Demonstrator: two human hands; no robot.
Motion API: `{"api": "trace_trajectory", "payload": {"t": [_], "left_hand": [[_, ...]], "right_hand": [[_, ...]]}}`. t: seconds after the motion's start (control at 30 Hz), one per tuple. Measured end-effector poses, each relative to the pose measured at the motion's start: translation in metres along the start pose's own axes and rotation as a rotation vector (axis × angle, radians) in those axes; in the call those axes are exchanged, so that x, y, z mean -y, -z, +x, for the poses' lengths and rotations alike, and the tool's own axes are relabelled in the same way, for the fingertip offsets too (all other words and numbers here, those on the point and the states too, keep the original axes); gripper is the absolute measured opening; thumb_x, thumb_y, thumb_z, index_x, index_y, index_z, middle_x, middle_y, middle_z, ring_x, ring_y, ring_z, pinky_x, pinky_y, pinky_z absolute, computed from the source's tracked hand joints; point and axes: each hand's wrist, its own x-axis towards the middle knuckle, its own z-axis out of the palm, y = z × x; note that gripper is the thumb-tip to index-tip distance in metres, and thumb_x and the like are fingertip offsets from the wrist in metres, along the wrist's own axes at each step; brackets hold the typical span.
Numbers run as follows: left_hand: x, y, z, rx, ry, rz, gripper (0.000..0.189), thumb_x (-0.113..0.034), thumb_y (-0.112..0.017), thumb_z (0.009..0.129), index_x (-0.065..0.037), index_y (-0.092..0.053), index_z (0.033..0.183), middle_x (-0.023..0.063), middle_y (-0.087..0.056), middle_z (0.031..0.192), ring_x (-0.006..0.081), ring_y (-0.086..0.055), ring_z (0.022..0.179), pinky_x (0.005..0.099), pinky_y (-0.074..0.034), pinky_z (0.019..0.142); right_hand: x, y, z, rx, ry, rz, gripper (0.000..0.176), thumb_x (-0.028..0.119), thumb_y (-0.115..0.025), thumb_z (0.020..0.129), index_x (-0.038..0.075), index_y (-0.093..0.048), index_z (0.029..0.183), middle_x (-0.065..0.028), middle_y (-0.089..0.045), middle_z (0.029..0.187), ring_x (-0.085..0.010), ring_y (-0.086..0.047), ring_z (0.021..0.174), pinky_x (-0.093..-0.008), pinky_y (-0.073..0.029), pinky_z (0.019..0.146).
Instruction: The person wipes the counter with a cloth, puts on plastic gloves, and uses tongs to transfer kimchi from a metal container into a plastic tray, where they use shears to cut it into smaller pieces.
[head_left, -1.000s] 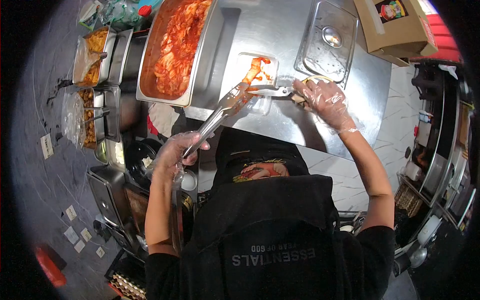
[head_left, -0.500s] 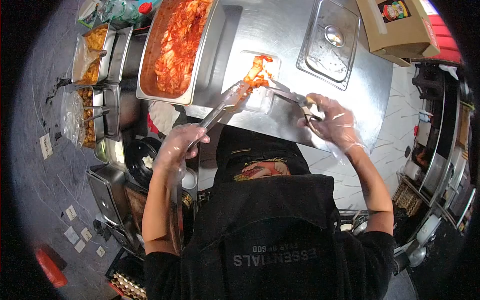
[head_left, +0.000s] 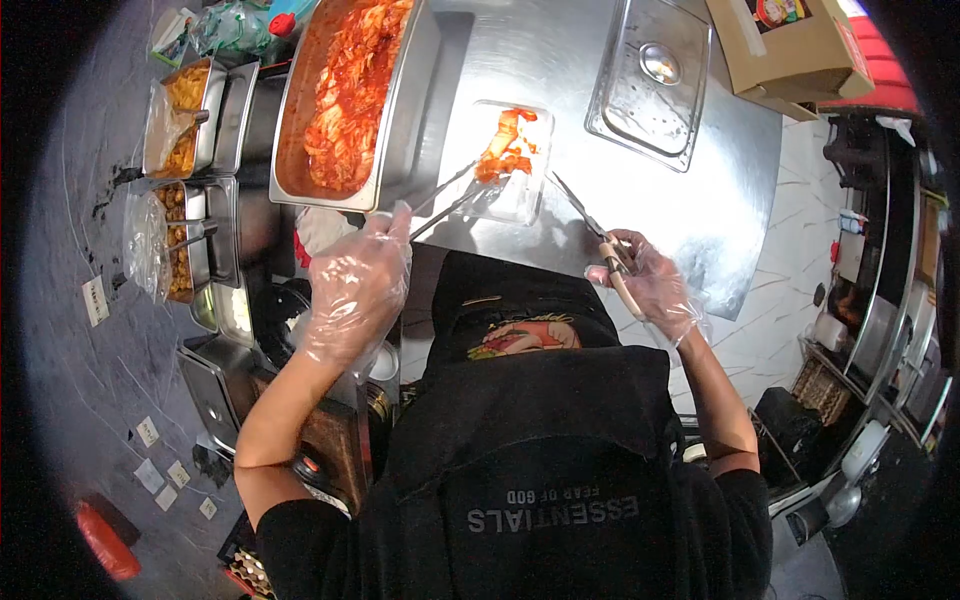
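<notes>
My left hand [head_left: 360, 290], in a clear plastic glove, is closed around metal tongs [head_left: 446, 213]. Their two arms are spread, with the tips beside chopped kimchi [head_left: 500, 155]. That kimchi lies in a small clear plastic container [head_left: 522, 205] on the steel counter. Scissors with pale handles [head_left: 583, 212] are gripped in my gloved right hand [head_left: 655, 285]; their blades point up-left, just off the container's right side. A deep steel pan [head_left: 425, 85] to the left holds a large heap of red kimchi [head_left: 348, 110].
A steel pan lid [head_left: 640, 130] rests on the counter [head_left: 690, 220], near a cardboard box [head_left: 790, 60] at the far right. Beyond the left counter edge stand small food pans [head_left: 185, 115] partly covered with plastic, and a black bowl [head_left: 275, 320].
The tongs have come off the kimchi and spread apart as my left hand moved slightly left. My right hand has drawn the scissors down and away from the kimchi, turning their blades more upright.
</notes>
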Motion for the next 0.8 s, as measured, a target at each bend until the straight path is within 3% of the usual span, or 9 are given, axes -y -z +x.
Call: {"api": "trace_trajectory", "payload": {"t": [0.07,0.13,0.23,0.33,0.43,0.47,0.67,0.73,0.8], "left_hand": [[0.001,-0.003,0.007,0.013,-0.022,0.008,0.037,-0.017,-0.062,0.086,-0.012,-0.058,0.122,0.0087,-0.064,0.091,0.0257,-0.066,0.071,0.0383,-0.051,0.060],[-0.002,-0.002,0.011,0.026,-0.045,0.015,0.037,-0.016,-0.062,0.087,-0.011,-0.057,0.123,0.0091,-0.064,0.089,0.0256,-0.065,0.071,0.0382,-0.051,0.059],[0.000,0.002,0.013,0.126,0.069,-0.078,0.031,-0.012,-0.059,0.085,-0.002,-0.062,0.113,0.0114,-0.064,0.080,0.0276,-0.066,0.075,0.0383,-0.051,0.058],[0.016,-0.008,-0.002,-0.080,0.010,-0.356,0.040,-0.020,-0.068,0.085,-0.001,-0.062,0.119,0.0098,-0.067,0.080,0.0221,-0.062,0.060,0.0331,-0.047,0.053],[0.006,0.012,0.000,0.371,0.738,-1.059,0.042,-0.024,-0.071,0.085,-0.001,-0.063,0.119,0.0015,-0.067,0.080,0.0060,-0.050,0.050,0.0218,-0.037,0.045],[0.005,0.012,-0.001,0.369,0.733,-1.056,0.042,-0.024,-0.071,0.085,-0.001,-0.063,0.119,0.0015,-0.067,0.080,0.0060,-0.050,0.050,0.0218,-0.037,0.045],[-0.005,0.005,-0.012,0.333,0.897,-1.436,0.034,-0.025,-0.068,0.089,-0.001,-0.065,0.112,0.0001,-0.064,0.079,0.0047,-0.048,0.046,0.0184,-0.037,0.043],[-0.008,-0.004,-0.018,0.323,0.900,-1.476,0.032,-0.024,-0.068,0.089,-0.003,-0.065,0.112,0.0000,-0.065,0.082,0.0046,-0.047,0.046,0.0174,-0.037,0.043],[-0.013,-0.008,-0.023,0.322,0.932,-1.537,0.031,-0.022,-0.064,0.091,-0.003,-0.064,0.116,-0.0012,-0.067,0.082,0.0029,-0.046,0.046,0.0166,-0.034,0.042]], "right_hand": [[-0.006,-0.002,0.001,-0.009,0.032,0.072,0.066,0.039,-0.085,0.070,0.005,-0.058,0.120,-0.0026,-0.065,0.092,-0.0104,-0.060,0.084,-0.0249,-0.050,0.076],[-0.003,-0.001,-0.001,0.020,0.032,0.074,0.075,0.053,-0.081,0.069,0.005,-0.056,0.122,-0.0084,-0.068,0.096,-0.0183,-0.063,0.087,-0.0311,-0.049,0.081],[-0.010,-0.009,-0.003,0.041,0.053,0.239,0.071,0.050,-0.080,0.073,0.005,-0.056,0.122,-0.0052,-0.064,0.088,-0.0132,-0.059,0.077,-0.0267,-0.048,0.073],[0.008,-0.006,-0.008,0.267,-0.163,0.509,0.064,0.046,-0.077,0.078,0.007,-0.055,0.124,0.0013,-0.057,0.082,-0.0087,-0.053,0.070,-0.0215,-0.046,0.064],[0.000,-0.027,-0.013,0.455,-0.143,0.918,0.061,0.049,-0.068,0.085,0.008,-0.050,0.127,-0.0010,-0.055,0.085,-0.0088,-0.050,0.069,-0.0212,-0.042,0.059],[-0.007,-0.035,-0.010,0.534,-0.094,1.157,0.060,0.049,-0.067,0.087,0.008,-0.048,0.128,-0.0007,-0.056,0.084,-0.0083,-0.050,0.067,-0.0209,-0.042,0.058],[0.012,-0.055,0.004,0.656,-0.263,1.215,0.064,0.052,-0.058,0.091,0.007,-0.043,0.133,-0.0063,-0.059,0.093,-0.0121,-0.059,0.081,-0.0245,-0.052,0.068],[0.012,-0.068,0.008,0.831,-0.235,1.409,0.065,0.055,-0.056,0.090,0.006,-0.043,0.131,-0.0064,-0.060,0.092,-0.0150,-0.062,0.082,-0.0279,-0.055,0.070],[0.025,-0.075,0.002,0.755,-0.095,1.368,0.064,0.060,-0.055,0.088,0.006,-0.046,0.120,-0.0058,-0.059,0.088,-0.0152,-0.062,0.077,-0.0288,-0.056,0.068]]}}
